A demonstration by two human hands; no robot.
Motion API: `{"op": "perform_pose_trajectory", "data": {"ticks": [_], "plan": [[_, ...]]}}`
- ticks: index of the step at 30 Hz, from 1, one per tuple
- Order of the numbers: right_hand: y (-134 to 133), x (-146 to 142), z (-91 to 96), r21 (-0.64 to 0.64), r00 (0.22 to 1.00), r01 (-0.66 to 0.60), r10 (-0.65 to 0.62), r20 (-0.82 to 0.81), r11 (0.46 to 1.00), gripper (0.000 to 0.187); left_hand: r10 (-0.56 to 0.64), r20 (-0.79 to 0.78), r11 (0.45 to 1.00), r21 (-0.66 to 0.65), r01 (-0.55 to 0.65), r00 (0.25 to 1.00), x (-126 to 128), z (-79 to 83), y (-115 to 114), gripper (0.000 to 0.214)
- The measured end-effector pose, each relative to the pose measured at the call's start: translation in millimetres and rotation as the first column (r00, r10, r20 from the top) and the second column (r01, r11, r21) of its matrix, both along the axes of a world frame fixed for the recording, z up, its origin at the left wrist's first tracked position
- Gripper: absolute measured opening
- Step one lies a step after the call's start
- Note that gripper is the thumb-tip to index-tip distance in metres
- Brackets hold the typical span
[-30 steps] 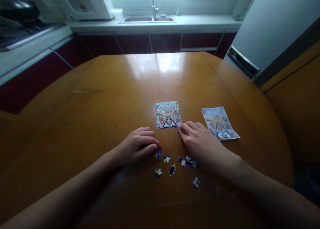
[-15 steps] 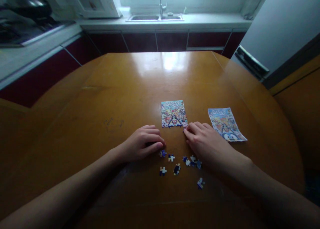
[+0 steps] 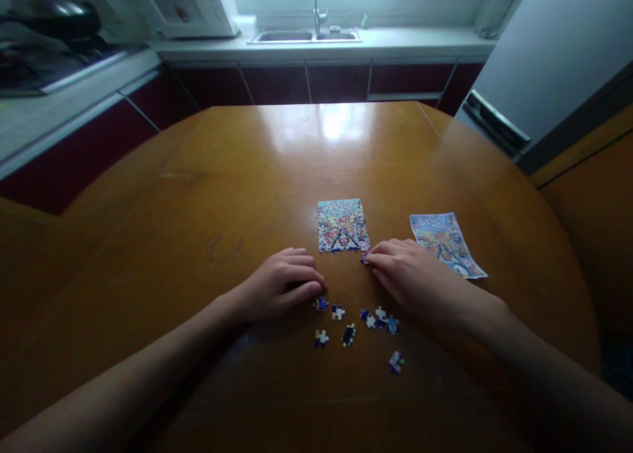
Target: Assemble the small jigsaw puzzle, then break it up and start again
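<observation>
A partly assembled jigsaw puzzle (image 3: 342, 223) with a crowded colourful picture lies in the middle of the table; its lower edge is uneven. At its lower right corner, my right hand (image 3: 413, 268) pinches a small puzzle piece (image 3: 364, 258) between thumb and fingertips; the piece touches or nearly touches the puzzle. My left hand (image 3: 281, 281) rests on the table, fingers loosely bent and thumb partly apart, with nothing seen in it. Just beyond its thumb lies a blue piece (image 3: 321, 303). Several loose pieces (image 3: 349, 335) are scattered between and below my hands.
A printed reference picture (image 3: 442, 239) lies right of the puzzle, its lower part partly behind my right hand. The wooden table (image 3: 267, 169) has rounded sides. Beyond it are a counter with a sink (image 3: 304, 36), a stove with a pan (image 3: 54, 11) and a grey fridge (image 3: 554, 57).
My right hand has shifted slightly, its fingers now straighter, and more of the piece at the puzzle's corner shows. My left hand and the loose pieces stay put.
</observation>
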State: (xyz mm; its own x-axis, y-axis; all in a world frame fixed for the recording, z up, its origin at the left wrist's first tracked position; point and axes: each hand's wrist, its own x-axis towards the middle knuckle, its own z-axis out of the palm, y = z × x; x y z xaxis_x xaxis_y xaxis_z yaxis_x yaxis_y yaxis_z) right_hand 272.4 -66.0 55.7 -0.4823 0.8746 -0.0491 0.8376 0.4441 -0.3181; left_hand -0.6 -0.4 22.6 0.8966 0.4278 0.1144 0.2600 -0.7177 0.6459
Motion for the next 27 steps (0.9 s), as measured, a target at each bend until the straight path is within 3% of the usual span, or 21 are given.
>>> {"op": "perform_pose_trajectory", "data": {"ticks": [6,15,21,27], "plan": [[5.3,5.0,1.4,0.018,0.963,0.213,-0.207,-0.171,0.977,0.028,0.003,-0.003,1.000,-0.005,-0.003,1.000,-0.1,-0.1,-0.1,0.027],[1.0,-3.2,-10.5,-0.022,0.987,0.159,-0.160,-0.020,0.987,0.030,-0.008,0.009,1.000,-0.004,0.008,1.000,-1.5,-4.9,1.2,0.024],[3.9,-4.3,-8.1,-0.034,0.961,0.259,-0.261,-0.087,0.965,0.028,-0.008,0.017,1.000,0.000,0.008,1.000,-0.8,-2.4,0.9,0.024],[5.3,-5.7,-10.2,-0.086,0.959,0.262,-0.269,-0.085,0.961,0.027,-0.007,0.003,1.000,-0.004,0.007,1.000,-1.8,-3.1,0.2,0.023]]}}
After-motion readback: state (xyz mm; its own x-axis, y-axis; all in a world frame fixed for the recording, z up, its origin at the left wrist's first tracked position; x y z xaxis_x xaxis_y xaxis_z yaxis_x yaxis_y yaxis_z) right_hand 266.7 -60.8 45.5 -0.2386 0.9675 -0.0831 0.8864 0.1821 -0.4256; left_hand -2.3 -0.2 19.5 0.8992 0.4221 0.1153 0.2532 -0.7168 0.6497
